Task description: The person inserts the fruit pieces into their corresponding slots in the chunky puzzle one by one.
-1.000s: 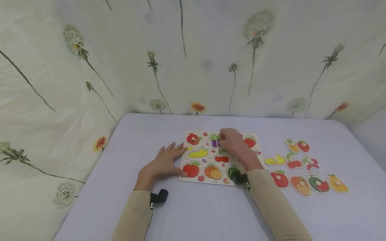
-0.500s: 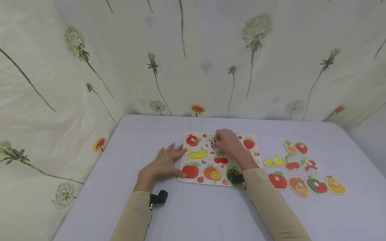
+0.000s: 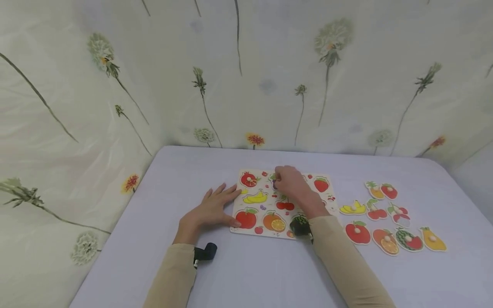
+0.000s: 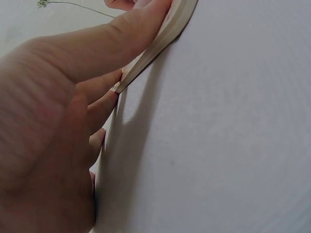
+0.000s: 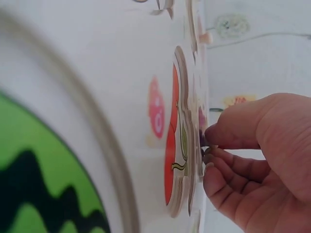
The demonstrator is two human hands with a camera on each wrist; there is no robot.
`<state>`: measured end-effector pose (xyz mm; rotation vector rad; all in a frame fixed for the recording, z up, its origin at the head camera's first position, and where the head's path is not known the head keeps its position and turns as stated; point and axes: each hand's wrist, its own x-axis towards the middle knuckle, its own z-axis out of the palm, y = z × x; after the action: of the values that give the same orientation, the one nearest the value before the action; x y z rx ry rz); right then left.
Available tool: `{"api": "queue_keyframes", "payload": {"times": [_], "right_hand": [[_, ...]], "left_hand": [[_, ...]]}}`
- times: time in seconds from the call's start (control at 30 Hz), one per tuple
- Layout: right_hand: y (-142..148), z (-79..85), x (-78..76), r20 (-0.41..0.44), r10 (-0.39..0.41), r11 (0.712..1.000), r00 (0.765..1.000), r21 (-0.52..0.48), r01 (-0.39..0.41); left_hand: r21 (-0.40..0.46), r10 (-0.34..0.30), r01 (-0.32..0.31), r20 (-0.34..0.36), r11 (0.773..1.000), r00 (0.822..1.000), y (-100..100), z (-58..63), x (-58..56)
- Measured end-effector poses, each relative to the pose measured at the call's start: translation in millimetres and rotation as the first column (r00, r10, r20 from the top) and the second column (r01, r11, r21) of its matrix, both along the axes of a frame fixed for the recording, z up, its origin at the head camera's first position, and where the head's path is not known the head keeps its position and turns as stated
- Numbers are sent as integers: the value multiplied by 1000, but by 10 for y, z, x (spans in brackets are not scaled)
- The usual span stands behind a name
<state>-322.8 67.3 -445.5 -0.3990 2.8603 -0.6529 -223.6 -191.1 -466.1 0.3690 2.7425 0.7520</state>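
"One change?"
"Right hand (image 3: pixel 290 182) has shifted left, pinching the grapes (image 3: pixel 273 182) on the board (image 3: pixel 242 206); left hand (image 3: pixel 212 208) touches its edge, fingers spread."
"Seated?"
"Nearer fitting, I'd judge; fingers hide it."

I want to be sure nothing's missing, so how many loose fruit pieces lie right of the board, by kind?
Pineapple piece: 1
Strawberry piece: 1
Banana piece: 1
Cherry piece: 1
Red-and-white piece, fruit unclear: 1
Apple piece: 1
Orange piece: 1
Watermelon piece: 1
Yellow pear-shaped piece: 1
Total: 9
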Motion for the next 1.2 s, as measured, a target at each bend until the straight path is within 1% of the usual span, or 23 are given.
{"api": "queue_keyframes", "payload": {"times": [0.3,0.57,0.87,1.03,1.2], "right_hand": [[7,8,1,30,7,1000,1000,6,-7],[13,-35,-24,11,16,1000,1000,11,-16],[59,-65,28,-3,21,1000,1000,8,-21],[79,-48,71,16,15,1000,1000,-4,-15],[92,4,109,56,35,998,998,-51,-32]], "left_hand": [[0,1,-1,3,1000,1000,19,11,-2],[2,10,-10,-4,1000,1000,19,-9,-12],[5,1,-1,-1,1000,1000,24,-57,-30],[5,0,0,-6,1000,1000,25,-77,-41],[6,7,-7,-7,1000,1000,17,-87,-44]]}}
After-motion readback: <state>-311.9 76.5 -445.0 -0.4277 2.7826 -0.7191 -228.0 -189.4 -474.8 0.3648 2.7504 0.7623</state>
